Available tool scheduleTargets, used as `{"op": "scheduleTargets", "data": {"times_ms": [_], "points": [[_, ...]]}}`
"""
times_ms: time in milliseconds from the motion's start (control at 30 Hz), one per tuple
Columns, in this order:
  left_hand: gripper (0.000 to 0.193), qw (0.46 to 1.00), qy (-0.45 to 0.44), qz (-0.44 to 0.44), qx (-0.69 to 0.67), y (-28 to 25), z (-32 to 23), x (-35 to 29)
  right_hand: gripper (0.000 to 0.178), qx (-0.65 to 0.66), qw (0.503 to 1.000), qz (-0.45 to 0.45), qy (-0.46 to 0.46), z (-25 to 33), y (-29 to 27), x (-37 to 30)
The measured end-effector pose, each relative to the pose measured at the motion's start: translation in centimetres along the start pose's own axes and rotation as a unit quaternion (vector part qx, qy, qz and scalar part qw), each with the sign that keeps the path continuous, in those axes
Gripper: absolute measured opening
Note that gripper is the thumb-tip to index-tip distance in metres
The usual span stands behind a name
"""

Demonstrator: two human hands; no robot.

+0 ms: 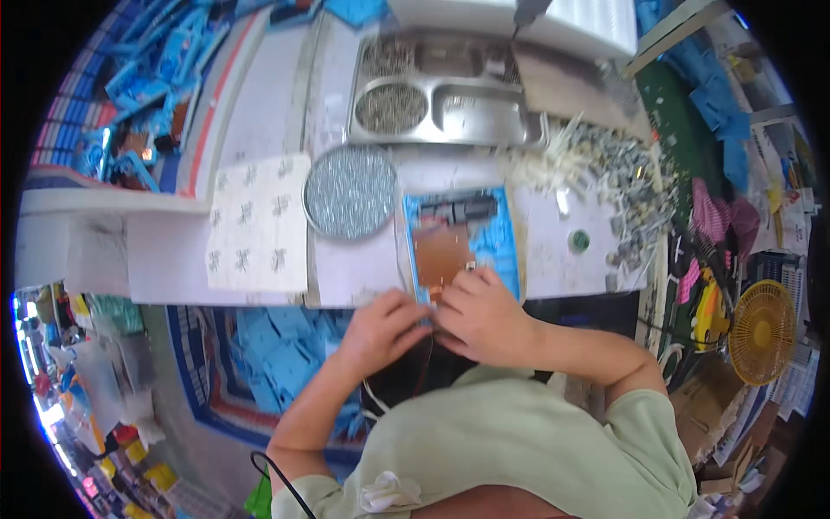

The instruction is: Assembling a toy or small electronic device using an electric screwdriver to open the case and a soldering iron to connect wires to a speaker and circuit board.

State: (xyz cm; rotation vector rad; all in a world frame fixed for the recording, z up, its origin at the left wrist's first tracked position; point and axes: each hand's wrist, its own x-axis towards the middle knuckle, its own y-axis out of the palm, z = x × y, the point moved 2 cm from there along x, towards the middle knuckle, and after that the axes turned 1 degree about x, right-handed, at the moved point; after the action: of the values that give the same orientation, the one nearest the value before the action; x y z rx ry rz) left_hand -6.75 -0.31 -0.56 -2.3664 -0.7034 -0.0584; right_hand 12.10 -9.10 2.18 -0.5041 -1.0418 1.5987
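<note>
An open blue plastic case [506, 246] lies at the table's front edge. It holds a brown circuit board [441, 251] and a black part [471, 208] across its far end. Over the case's near edge, my right hand [484, 320] has its fingers bent and pressed together at the board's lower corner. My left hand [385, 330] is beside it, just off the near left corner, with fingers drawn together in a pinch. Whatever lies between the fingertips of either hand is too small or hidden to make out. Thin wires hang below the hands, partly hidden.
A round dish [350, 192] of small metal pieces stands left of the case, by a marked white sheet [259, 227]. Behind is a steel compartment tray [484, 130] with small parts. Loose small parts [635, 186] and a green round item [578, 240] lie right. Blue cases [277, 346] fill a container below.
</note>
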Motion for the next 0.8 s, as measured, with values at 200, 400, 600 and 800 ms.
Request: {"op": "scheduleTargets", "data": {"times_ms": [200, 400, 600, 800], "points": [[0.025, 0.997, 0.064, 0.021, 0.048, -0.1, 0.2, 0.4, 0.024, 0.159, 0.951, -0.189, 0.187, -15.0, -17.2, 1.0], [0.024, 0.997, 0.05, 0.033, 0.038, -0.2, 0.1, 1.2, 0.022, -0.215, 0.905, -0.355, 0.091, -29.6, -30.1, 12.3], [0.02, 0.999, 0.038, 0.029, 0.025, -0.5, 0.0, 0.8, 0.015, -0.398, 0.849, -0.346, -0.003, -30.0, -31.1, 28.0], [0.021, 1.0, 0.013, 0.023, 0.009, -0.2, 0.0, 0.3, 0.013, -0.407, 0.813, -0.416, 0.002, -33.8, -30.8, 32.3]]}}
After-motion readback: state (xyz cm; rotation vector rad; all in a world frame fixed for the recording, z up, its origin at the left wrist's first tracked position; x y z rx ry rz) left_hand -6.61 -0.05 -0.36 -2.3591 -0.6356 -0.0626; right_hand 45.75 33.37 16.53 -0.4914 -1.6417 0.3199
